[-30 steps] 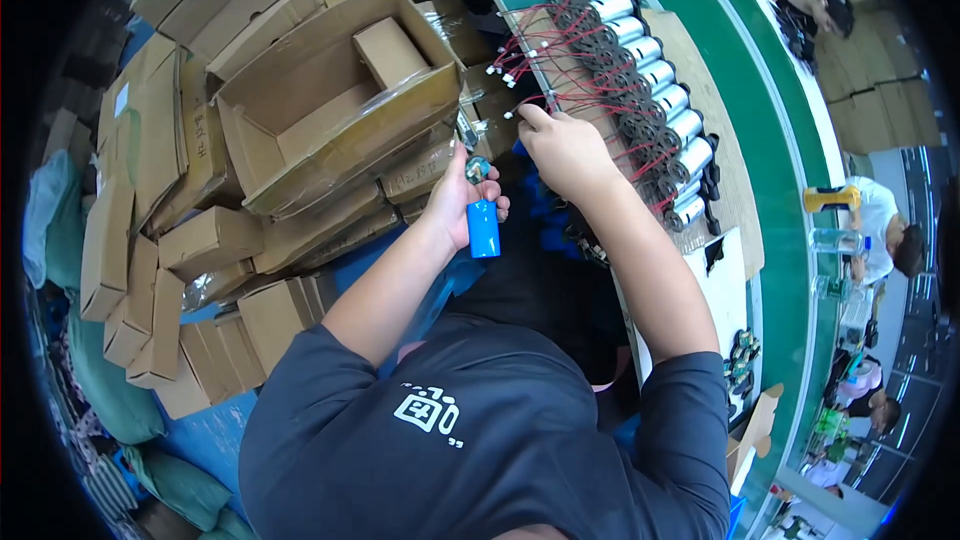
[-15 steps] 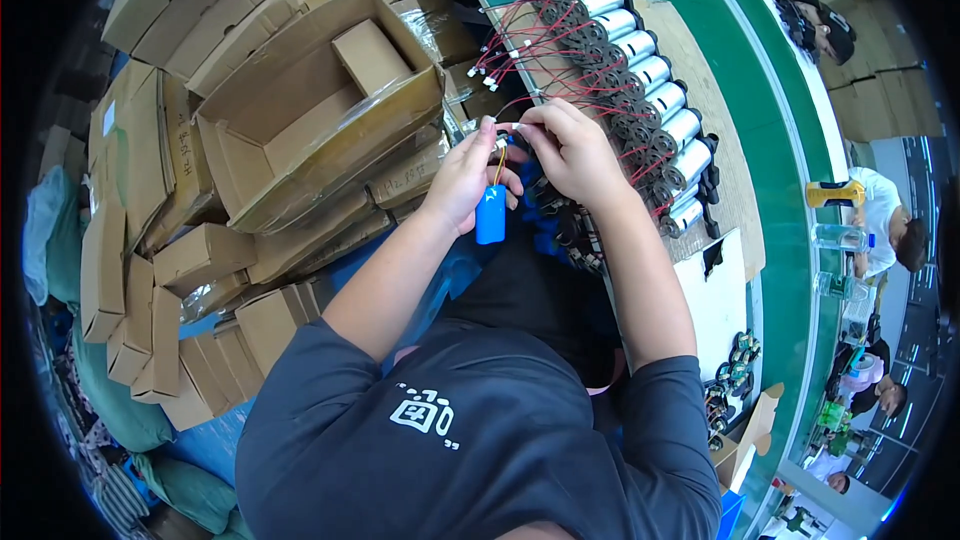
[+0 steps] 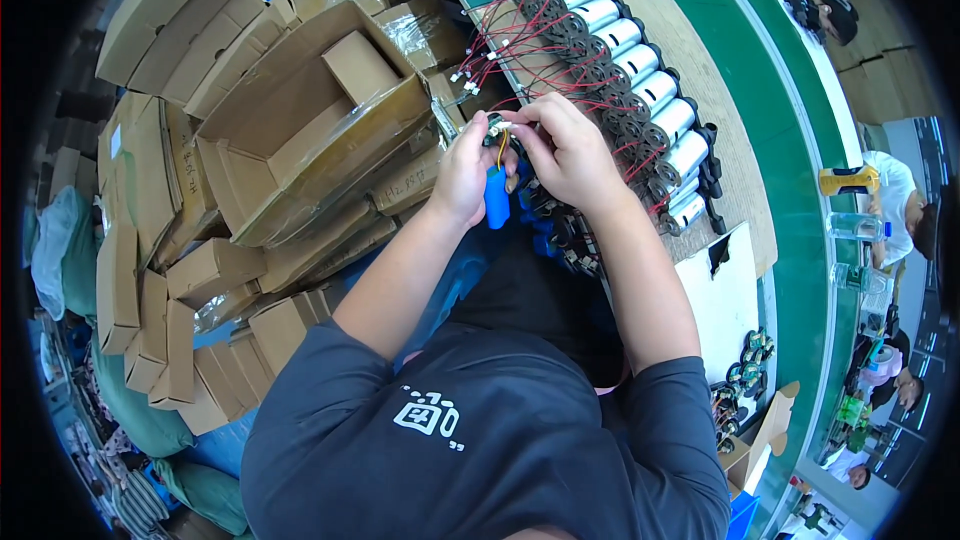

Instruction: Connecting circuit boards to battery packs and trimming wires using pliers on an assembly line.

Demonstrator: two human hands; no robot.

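Observation:
My left hand (image 3: pixel 463 175) is closed round the edge of a small circuit board (image 3: pixel 495 130) with pale connectors. Yellow and dark wires lead down from the board to a blue battery pack (image 3: pixel 496 202), which hangs beside the left fingers. Thumb and forefinger of my right hand (image 3: pixel 568 155) pinch a small wire connector at the board's right side; the fingers partly hide it. Just beyond my hands, silver cylindrical motors (image 3: pixel 636 63) with black ends lie in a slanting row, their thin red wires (image 3: pixel 500 52) trailing left.
On the left stand a large open cardboard box (image 3: pixel 300 130) and several smaller cartons (image 3: pixel 215 268). A green workbench (image 3: pixel 800 180) runs along the right, with a white board (image 3: pixel 715 305) and small circuit boards (image 3: pixel 750 360) on it. Other people sit across the bench.
My right fingers have moved in closer to the circuit board. The board now shows more between my hands, and the battery pack has turned and risen slightly.

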